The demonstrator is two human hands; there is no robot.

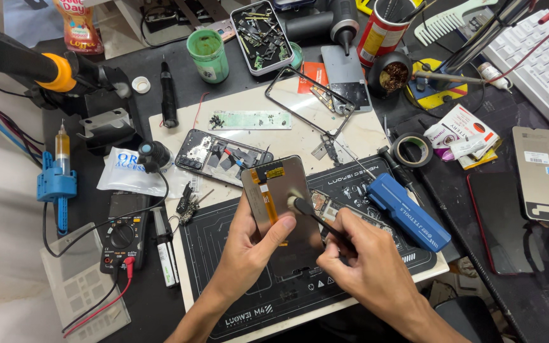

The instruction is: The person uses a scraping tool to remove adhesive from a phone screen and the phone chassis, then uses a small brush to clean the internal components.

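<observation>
My left hand (252,244) holds a phone screen panel (281,190) back side up, tilted over the black work mat (223,260). An orange flex cable runs down the panel's left side. My right hand (366,263) grips a small black brush (316,216), and its pale bristle tip touches the panel's middle right. An opened phone body (214,155) with exposed parts lies just behind the panel.
A blue tool case (408,209) lies right of my hands. A multimeter (122,238) sits at the left, a bare phone frame (309,98) and a green cup (209,56) behind. Two phones (522,190) lie at the right beside a tape roll (412,149).
</observation>
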